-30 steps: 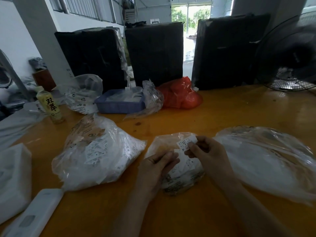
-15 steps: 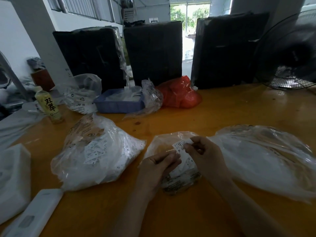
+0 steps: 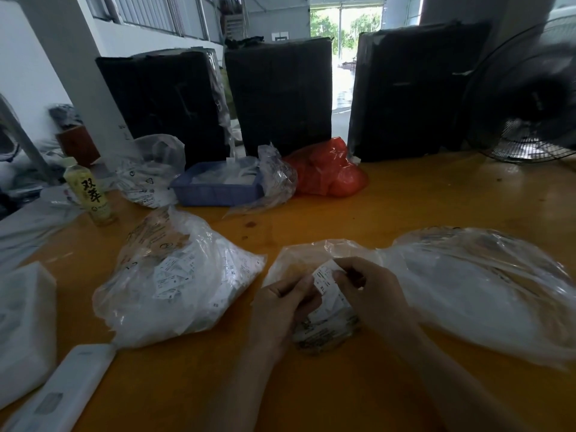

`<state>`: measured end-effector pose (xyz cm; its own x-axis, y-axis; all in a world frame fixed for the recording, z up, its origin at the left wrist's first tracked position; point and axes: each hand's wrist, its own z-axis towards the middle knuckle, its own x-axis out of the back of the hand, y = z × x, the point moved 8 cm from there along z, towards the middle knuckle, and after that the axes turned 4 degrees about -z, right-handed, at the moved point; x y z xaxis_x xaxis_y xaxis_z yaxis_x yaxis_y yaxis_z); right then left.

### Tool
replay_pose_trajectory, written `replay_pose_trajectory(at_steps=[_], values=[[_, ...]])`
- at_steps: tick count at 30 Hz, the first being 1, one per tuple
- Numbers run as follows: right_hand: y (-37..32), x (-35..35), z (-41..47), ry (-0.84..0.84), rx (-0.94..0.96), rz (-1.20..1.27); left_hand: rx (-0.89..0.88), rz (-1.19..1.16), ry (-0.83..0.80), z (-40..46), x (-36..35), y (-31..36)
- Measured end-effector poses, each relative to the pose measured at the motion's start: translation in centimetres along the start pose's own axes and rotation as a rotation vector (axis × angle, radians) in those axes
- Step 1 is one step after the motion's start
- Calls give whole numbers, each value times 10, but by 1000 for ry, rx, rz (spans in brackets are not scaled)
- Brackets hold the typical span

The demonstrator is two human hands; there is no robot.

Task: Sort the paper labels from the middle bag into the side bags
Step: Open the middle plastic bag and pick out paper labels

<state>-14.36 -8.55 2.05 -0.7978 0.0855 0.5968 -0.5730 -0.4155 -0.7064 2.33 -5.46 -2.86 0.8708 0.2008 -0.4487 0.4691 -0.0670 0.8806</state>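
Note:
A small clear middle bag (image 3: 299,257) with paper labels lies on the orange table in front of me. My right hand (image 3: 371,291) pinches a white paper label (image 3: 322,277) marked XL just above that bag. My left hand (image 3: 280,304) rests on the bag's left side with fingers curled, its fingertips touching the label's left edge. A full left bag (image 3: 174,282) of white labels lies to the left. A wide, flatter right bag (image 3: 486,288) lies to the right, touching the middle bag.
At the back stand three black wrapped bales (image 3: 280,95), a blue tray (image 3: 215,187), a red bag (image 3: 327,173), another clear bag (image 3: 149,169), a drink bottle (image 3: 90,191) and a fan (image 3: 526,98). White foam blocks (image 3: 25,325) and a remote-like device (image 3: 59,397) lie at the left edge.
My right hand has lowered the label from above the bag towards my left hand, and the two hands are now closer together over the middle bag.

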Motion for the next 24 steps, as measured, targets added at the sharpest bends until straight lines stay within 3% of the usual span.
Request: replay_pose_trajectory(at_steps=[6, 12, 24], values=[[1, 9, 0, 78, -58, 137, 7, 2, 6, -2, -1, 2], [-5, -3, -2, -35, 5, 80, -8, 48, 23, -4, 0, 4], [-17, -3, -7, 0, 18, 22, -43, 116, 16, -3, 2, 5]])
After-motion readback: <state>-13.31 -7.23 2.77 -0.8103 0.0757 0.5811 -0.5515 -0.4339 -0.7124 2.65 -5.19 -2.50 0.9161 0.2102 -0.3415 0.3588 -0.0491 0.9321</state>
